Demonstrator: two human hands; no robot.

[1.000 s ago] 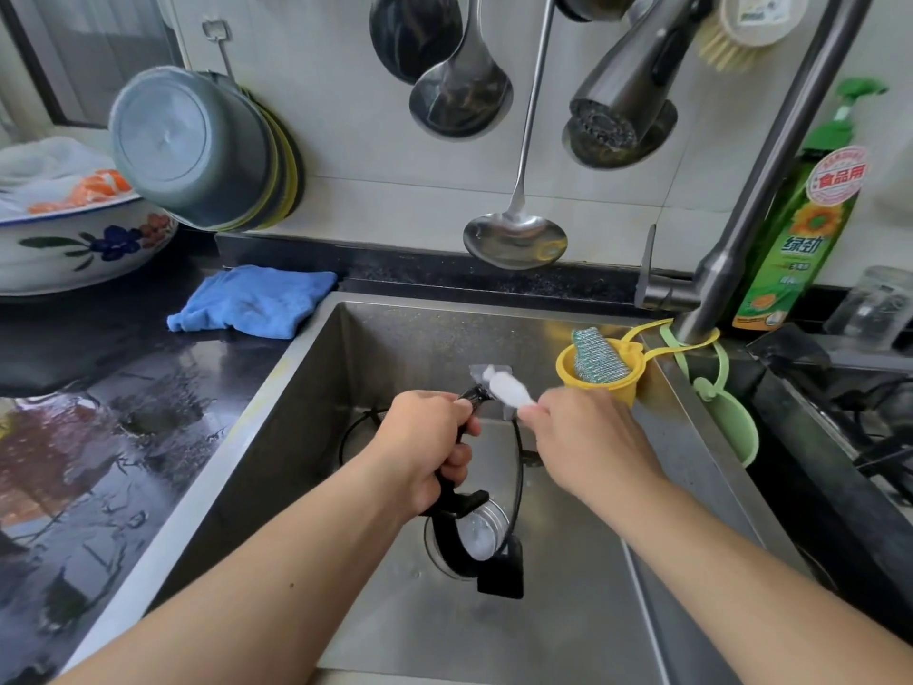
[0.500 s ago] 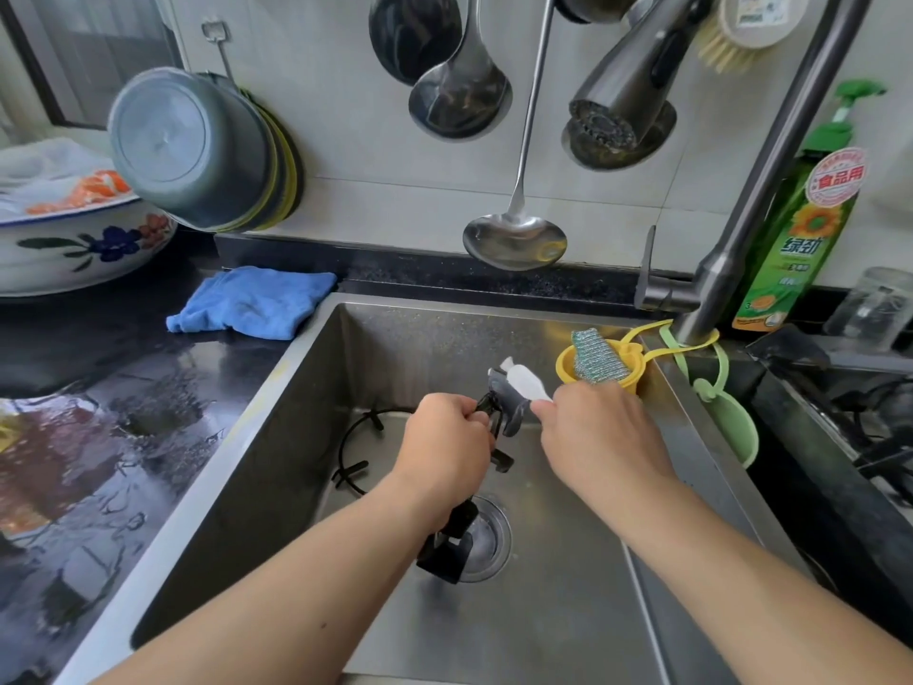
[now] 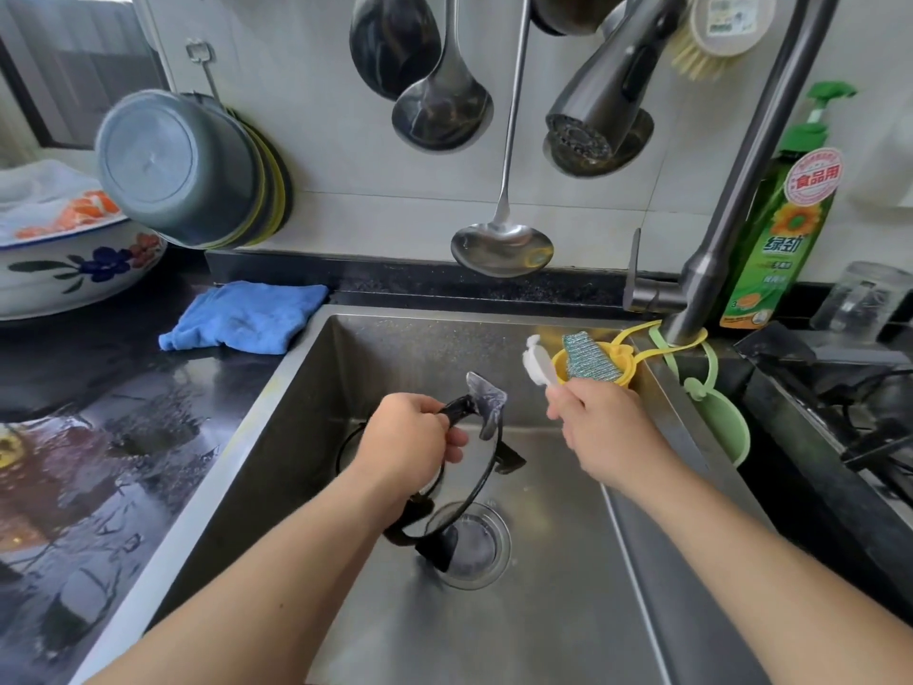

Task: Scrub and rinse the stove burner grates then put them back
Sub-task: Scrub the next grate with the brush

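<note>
My left hand (image 3: 410, 437) grips a black ring-shaped burner grate (image 3: 481, 474) by one prong and holds it upright over the drain (image 3: 474, 546) of the steel sink (image 3: 346, 561). The grate's top prong carries grey soap suds. A second thin black grate (image 3: 348, 437) lies flat on the sink floor, mostly hidden behind my left hand. My right hand (image 3: 600, 432) holds a white brush (image 3: 536, 363), raised to the right of the grate and apart from it.
A yellow cup holding a teal scouring pad (image 3: 590, 360) hangs at the sink's back right beside the faucet (image 3: 716, 229). A green dish soap bottle (image 3: 780, 224) stands behind. A blue cloth (image 3: 247, 316) lies on the wet black counter. Ladles hang above. The stove (image 3: 850, 412) is at right.
The right hand has lifted the brush off the grate's prong and drawn it up and to the right. The left hand has turned the grate and moved it slightly.
</note>
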